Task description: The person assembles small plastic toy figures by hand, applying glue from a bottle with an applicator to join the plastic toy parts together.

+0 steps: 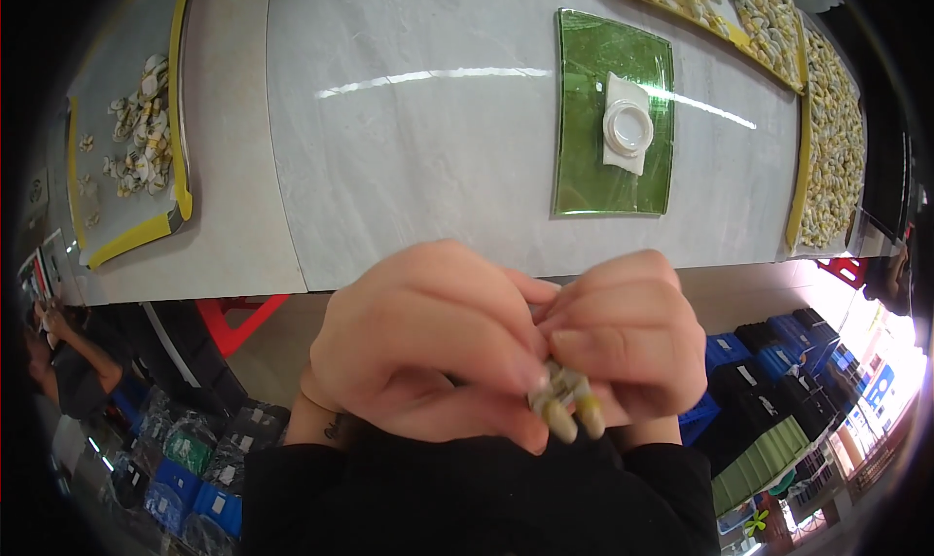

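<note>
Close to my body, just off the table's near edge, both hands are pinched together around one small piece (pixel 564 405). It is grey-beige with two stubby, yellowish ends pointing down toward me; its kind cannot be made out. My left hand (pixel 428 337) is closed, with thumb and forefinger gripping the piece from the left. The fingers of my right hand (pixel 628 332) are curled closed and press on its upper right side. The fingers hide the piece's upper part.
A green glass sheet (pixel 584 177) lies on the grey table (pixel 418 167), bearing a folded white tissue (pixel 623 84) and a small round white dish (pixel 629 128). Yellow-edged trays (pixel 136 240) with many small pieces stand left and right. Crates (pixel 769 459) and another person (pixel 83 361) are beyond.
</note>
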`<state>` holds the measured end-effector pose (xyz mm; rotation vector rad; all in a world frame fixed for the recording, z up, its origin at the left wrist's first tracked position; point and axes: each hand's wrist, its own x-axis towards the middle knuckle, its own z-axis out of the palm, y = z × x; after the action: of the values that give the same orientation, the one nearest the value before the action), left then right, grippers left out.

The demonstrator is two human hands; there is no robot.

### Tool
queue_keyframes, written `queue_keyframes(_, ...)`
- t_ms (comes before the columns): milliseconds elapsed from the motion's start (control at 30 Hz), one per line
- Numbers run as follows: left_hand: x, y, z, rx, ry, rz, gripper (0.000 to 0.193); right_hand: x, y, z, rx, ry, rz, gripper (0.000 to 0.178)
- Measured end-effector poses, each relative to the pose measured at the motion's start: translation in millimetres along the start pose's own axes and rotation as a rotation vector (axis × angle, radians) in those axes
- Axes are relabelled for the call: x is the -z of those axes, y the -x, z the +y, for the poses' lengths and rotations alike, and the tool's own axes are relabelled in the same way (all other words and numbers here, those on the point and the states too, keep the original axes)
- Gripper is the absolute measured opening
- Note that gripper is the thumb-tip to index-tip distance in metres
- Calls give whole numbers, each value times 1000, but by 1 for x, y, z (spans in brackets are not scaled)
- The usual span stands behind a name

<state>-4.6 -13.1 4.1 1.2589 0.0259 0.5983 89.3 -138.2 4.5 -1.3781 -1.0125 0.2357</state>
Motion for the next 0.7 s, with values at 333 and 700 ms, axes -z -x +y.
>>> queue_keyframes(333, 11, 1, -3, 33, -44, -43, 40, 0, 2, 1, -152, -199, -50, 33)
queue_keyframes(700, 9, 2, -7, 47, -12, -32, 43, 2, 3, 1, -152, -186, -51, 32)
